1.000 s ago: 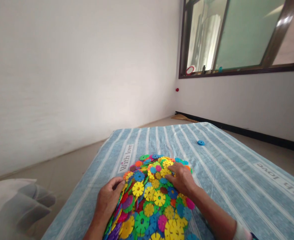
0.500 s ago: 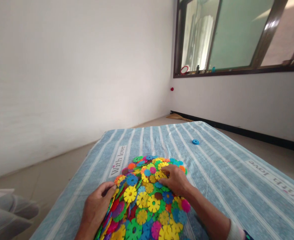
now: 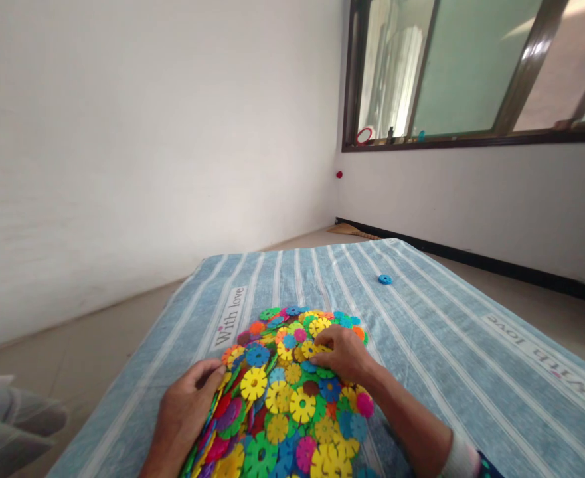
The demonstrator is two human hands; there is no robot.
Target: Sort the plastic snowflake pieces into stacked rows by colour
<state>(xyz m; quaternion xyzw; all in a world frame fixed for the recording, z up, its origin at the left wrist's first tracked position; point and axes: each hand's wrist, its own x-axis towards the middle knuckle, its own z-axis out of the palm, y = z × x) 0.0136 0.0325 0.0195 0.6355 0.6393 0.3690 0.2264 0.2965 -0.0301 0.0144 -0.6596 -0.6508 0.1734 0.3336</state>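
1. My right hand (image 3: 346,352) is over the far right part of the pile, fingers bent and thumb beneath them, beside a yellow piece (image 3: 308,350); I cannot tell whether I am pinching it.
2. My left hand (image 3: 186,398) curls against the pile's left edge, thumb and forefinger tips close together – whether they grip a piece, I cannot tell.
3. Between my hands and toward me lies the pile of flower-shaped pieces (image 3: 278,397), green, blue, yellow, pink, purple and orange, heaped loose on the striped blue cloth (image 3: 426,345).
4. Beyond it, well apart, one blue piece (image 3: 384,279) lies alone on the cloth.
5. Farther off, a broom (image 3: 346,229) lies on the floor; the window ledge bears a red-rimmed round object (image 3: 364,136).
6. Compared with a second ago, my view has turned a little rightward – both hands keep nearly the same places on the pile.
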